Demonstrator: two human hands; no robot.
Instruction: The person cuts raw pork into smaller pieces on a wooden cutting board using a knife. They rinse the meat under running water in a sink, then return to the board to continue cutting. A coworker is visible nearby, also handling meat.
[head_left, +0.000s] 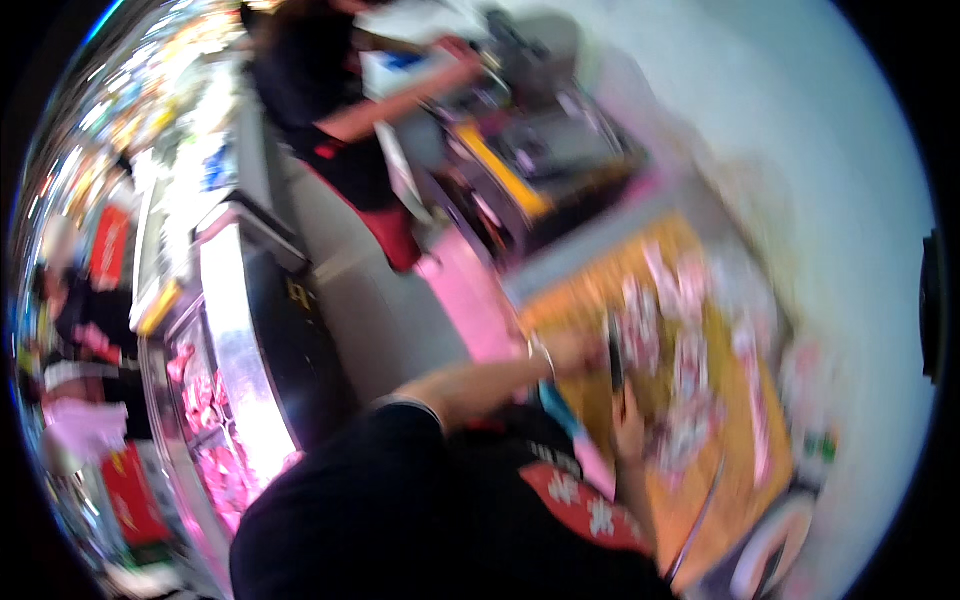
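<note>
The picture is blurred. My right hand (628, 427) is closed around the handle of a knife (616, 360), whose dark blade points away from me over a wooden cutting board (739, 442). My left hand (585, 352), with a light band at the wrist, is beside the blade at the board's near edge; its fingers are too blurred to read. Just beyond the blade lies a piece of pink and white meat (640, 326). More cuts of meat (690, 360) lie across the board, with a long narrow piece (756, 412) towards its far side.
A long thin rod-like tool (701, 510) lies on the board's right part. Left of the board stands a dark machine with a yellow edge (502, 172), where another person (322, 82) reaches in. A display case with meat (206, 397) stands behind my left arm, with people beyond it.
</note>
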